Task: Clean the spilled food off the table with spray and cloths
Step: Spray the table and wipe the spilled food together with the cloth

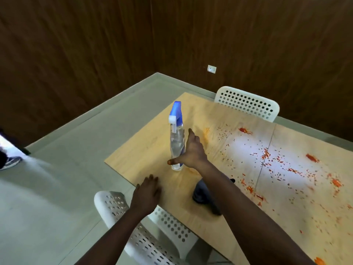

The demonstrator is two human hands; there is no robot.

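Note:
A clear spray bottle (177, 138) with a blue and white trigger head stands upright near the left end of the light wooden table (145, 159). My right hand (192, 150) is spread beside it, thumb in front of the bottle's base and fingers behind, not closed round it. My left hand (148, 192) rests flat on the table's near edge. A dark cloth (200, 194) lies bunched on the table, partly hidden under my right forearm. Red and orange spilled food (267, 155) is scattered over the right part of the table.
A white perforated chair (248, 103) stands at the table's far side, and another (145, 232) sits below my left arm at the near side. Another person's shoe and leg (9, 159) show at the far left on the grey floor. Brown wood-panel walls rise behind.

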